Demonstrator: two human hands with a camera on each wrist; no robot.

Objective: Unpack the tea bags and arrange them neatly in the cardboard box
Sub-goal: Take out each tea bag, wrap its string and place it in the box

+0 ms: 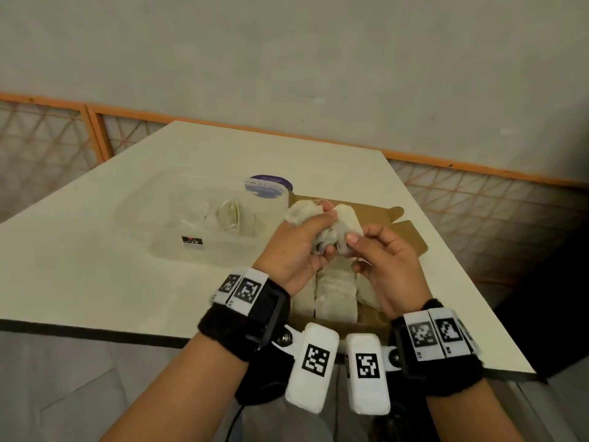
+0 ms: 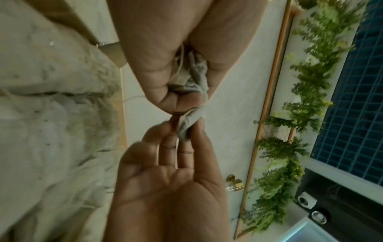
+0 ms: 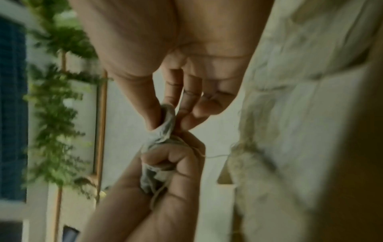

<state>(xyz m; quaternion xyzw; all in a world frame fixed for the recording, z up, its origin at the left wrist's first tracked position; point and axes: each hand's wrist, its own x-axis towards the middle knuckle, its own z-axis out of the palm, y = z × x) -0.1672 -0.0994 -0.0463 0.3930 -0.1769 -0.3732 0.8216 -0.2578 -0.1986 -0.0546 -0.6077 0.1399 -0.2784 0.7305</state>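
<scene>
My left hand (image 1: pixel 314 237) grips a bunch of crumpled white tea bags (image 1: pixel 306 212) with loose strings, held above the open brown cardboard box (image 1: pixel 411 240). My right hand (image 1: pixel 353 250) pinches the end of one tea bag (image 1: pixel 345 231) from that bunch between thumb and fingers. In the left wrist view the pinched tea bag (image 2: pixel 186 126) stretches from fist to fingertips. The right wrist view shows the same tea bag (image 3: pixel 167 119) in the pinch. Rows of tea bags (image 1: pixel 334 295) lie packed in the box under both hands.
A clear plastic container (image 1: pixel 178 224) sits left of the box on the white table (image 1: pixel 95 250), with a purple-labelled round lid (image 1: pixel 269 186) behind it. The table's near edge lies just under my wrists. An orange-framed mesh fence (image 1: pixel 478 202) borders the far side.
</scene>
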